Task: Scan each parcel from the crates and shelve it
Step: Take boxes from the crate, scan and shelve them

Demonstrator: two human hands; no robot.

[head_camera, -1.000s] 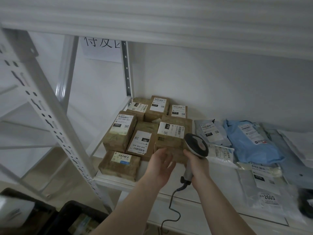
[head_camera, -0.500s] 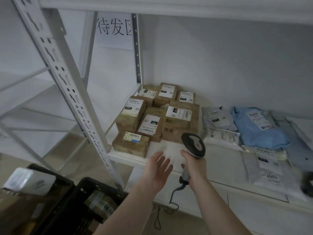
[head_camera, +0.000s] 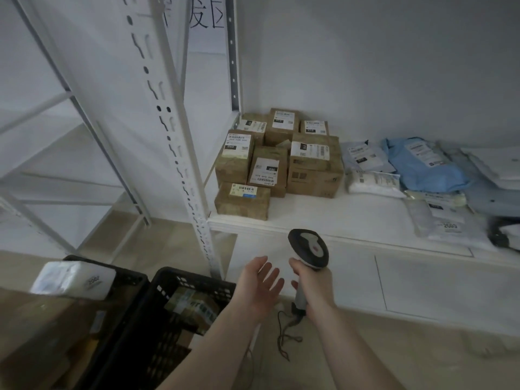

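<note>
Since the left hand (head_camera: 260,285) hangs empty, palm up and fingers loosely spread, the next parcel is its to fetch, and the crates lie on its side. From that hand the near black crate (head_camera: 180,280) sits at about nine o'clock, just beside the forearm, with a brown labelled parcel (head_camera: 194,308) lying inside it; which way that parcel's long side runs I cannot tell, as it is blurred and half hidden by the crate wall. Further out at nine o'clock a second crate (head_camera: 132,273) carries a white wrapped parcel (head_camera: 73,280) on top, its long side running roughly nine to three.

Just right of the empty hand, the right hand (head_camera: 313,288) is wrapped round the handle of the scanner (head_camera: 308,249), head up and facing forward. So the left hand is plainly nearer the crates, and I judge a short reach down and left would meet the brown parcel.

At twelve o'clock, on the shelf (head_camera: 351,218), stand the shelved boxes (head_camera: 281,159), with soft mailers (head_camera: 416,167) at one to two o'clock.
</note>
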